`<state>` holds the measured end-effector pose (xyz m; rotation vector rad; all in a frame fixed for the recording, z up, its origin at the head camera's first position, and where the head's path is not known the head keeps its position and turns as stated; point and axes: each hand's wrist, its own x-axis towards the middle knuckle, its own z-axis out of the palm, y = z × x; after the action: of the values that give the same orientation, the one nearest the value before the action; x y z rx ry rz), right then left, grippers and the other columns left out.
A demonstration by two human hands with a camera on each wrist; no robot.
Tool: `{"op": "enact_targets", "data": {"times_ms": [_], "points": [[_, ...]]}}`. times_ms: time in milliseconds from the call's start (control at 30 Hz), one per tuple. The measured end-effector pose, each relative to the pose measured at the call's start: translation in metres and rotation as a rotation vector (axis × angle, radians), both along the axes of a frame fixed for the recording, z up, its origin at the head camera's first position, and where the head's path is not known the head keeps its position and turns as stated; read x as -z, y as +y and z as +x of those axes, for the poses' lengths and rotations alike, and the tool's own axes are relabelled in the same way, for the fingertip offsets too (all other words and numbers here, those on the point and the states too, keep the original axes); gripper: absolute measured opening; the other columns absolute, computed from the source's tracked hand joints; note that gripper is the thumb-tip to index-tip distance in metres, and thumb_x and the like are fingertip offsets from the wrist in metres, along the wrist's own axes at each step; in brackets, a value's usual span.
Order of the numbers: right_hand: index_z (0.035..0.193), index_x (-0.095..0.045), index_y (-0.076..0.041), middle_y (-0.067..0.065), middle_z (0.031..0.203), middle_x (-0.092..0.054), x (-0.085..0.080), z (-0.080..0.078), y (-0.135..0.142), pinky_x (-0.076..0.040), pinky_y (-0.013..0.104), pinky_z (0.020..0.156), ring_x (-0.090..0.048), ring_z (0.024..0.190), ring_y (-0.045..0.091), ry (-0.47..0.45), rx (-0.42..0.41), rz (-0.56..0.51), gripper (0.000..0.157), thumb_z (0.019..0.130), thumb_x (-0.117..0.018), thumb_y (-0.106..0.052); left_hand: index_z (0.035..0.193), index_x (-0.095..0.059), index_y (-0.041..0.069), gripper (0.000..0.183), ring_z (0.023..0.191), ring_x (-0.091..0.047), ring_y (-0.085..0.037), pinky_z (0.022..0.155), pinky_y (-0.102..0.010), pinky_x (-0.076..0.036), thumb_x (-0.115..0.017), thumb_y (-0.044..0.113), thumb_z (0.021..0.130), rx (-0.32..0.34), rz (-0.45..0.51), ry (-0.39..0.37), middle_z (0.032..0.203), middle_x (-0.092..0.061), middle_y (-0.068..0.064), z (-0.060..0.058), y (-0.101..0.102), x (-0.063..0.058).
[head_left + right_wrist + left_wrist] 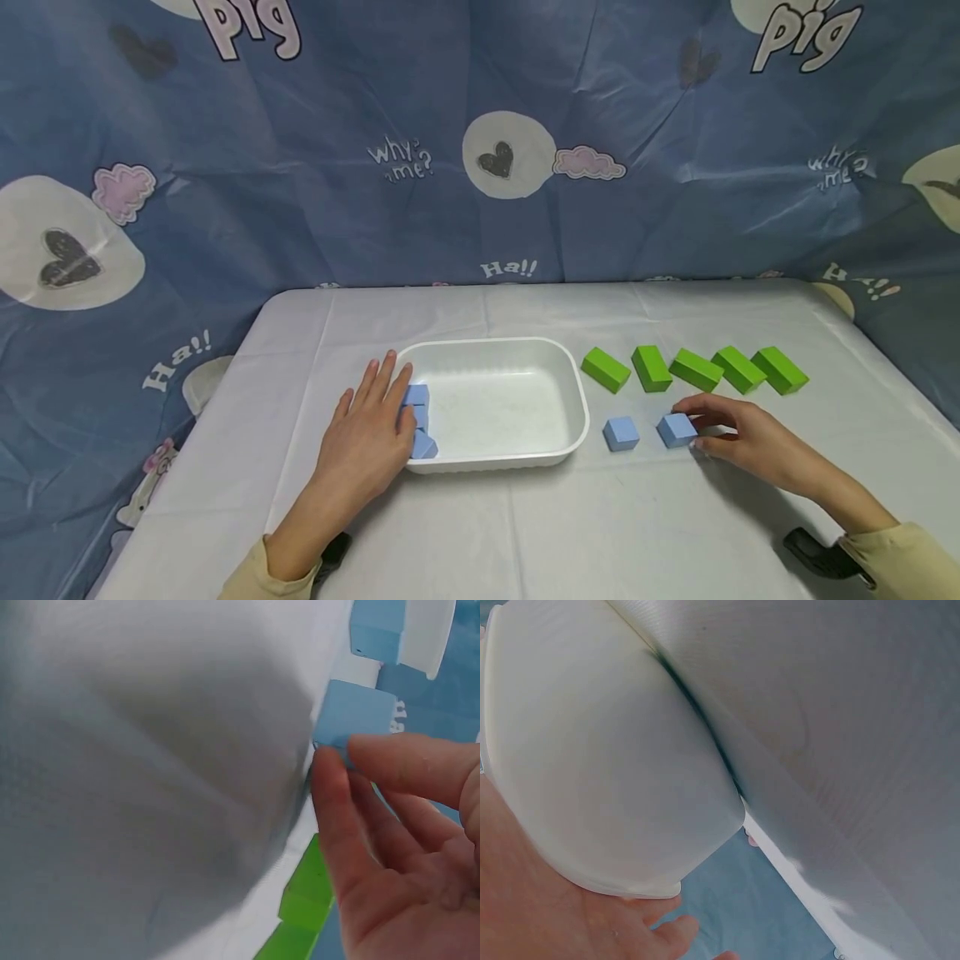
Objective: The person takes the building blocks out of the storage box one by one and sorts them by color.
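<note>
My left hand lies over the left rim of a white plastic tray, fingers straight. Several light blue blocks sit in a column along the tray's left end, partly hidden by that hand. In the left wrist view, the hand touches the outside of the tray. Right of the tray, my right hand pinches a blue block with thumb and fingertips. The right wrist view shows the fingers at one end of this block. Another blue block stands between it and the tray.
Several green rectangular blocks lie in a row behind the blue ones, right of the tray. A white cloth covers the table. Behind hangs a blue printed curtain, which also drapes at both sides.
</note>
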<state>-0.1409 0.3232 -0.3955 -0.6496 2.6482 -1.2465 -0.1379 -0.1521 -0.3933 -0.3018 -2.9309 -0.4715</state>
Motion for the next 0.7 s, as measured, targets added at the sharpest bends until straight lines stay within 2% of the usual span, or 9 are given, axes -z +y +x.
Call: {"op": "enact_targets", "data": {"times_ms": [100,267,467,633,700], "points": [[0.131,-0.057,0.000,0.020,0.127,-0.060,-0.005,0.001,0.000,-0.055,0.026,0.076,-0.062,0.105,0.004,0.038,-0.005,0.023,0.046,0.087,-0.066,0.010,0.152,-0.037,0.008,0.056,0.149,-0.013,-0.030,0.110,-0.064,-0.019,-0.040,0.026,0.100,0.001,0.000,0.001,0.162,-0.019,-0.011,0.000,0.000,0.000],[0.131,-0.059,-0.005,0.012,0.127,-0.061,-0.015,0.002,-0.006,-0.053,0.022,0.079,-0.063,0.104,0.007,0.121,0.057,0.039,0.046,0.088,-0.064,0.010,0.152,-0.038,0.008,0.056,0.149,-0.014,-0.029,0.110,-0.063,-0.020,-0.041,0.026,0.100,-0.001,-0.004,0.011,0.162,-0.020,-0.011,-0.001,0.000,0.001],[0.128,-0.061,-0.005,0.010,0.120,-0.064,-0.022,0.001,-0.024,-0.052,0.020,0.081,-0.063,0.104,0.012,0.196,0.091,-0.113,0.039,0.091,-0.063,0.008,0.152,-0.038,0.007,0.056,0.149,-0.013,-0.030,0.110,-0.063,-0.019,-0.041,0.026,0.099,0.000,0.001,0.007,0.162,-0.020,-0.012,0.000,0.000,0.000],[0.128,-0.062,-0.007,0.005,0.117,-0.066,-0.026,-0.001,-0.043,-0.052,0.020,0.084,-0.063,0.104,0.015,0.207,0.114,-0.204,0.038,0.092,-0.065,0.004,0.152,-0.038,0.007,0.056,0.149,-0.012,-0.031,0.110,-0.063,-0.019,-0.042,0.025,0.099,0.001,0.003,0.004,0.162,-0.020,-0.012,0.000,0.000,-0.001],[0.128,-0.062,-0.005,0.008,0.118,-0.065,-0.027,-0.003,-0.050,-0.052,0.022,0.084,-0.063,0.104,0.016,0.208,0.101,-0.239,0.038,0.091,-0.065,0.005,0.152,-0.038,0.008,0.056,0.149,-0.012,-0.031,0.110,-0.063,-0.019,-0.042,0.025,0.099,0.001,0.003,0.005,0.162,-0.020,-0.012,0.000,0.001,-0.001]]}}
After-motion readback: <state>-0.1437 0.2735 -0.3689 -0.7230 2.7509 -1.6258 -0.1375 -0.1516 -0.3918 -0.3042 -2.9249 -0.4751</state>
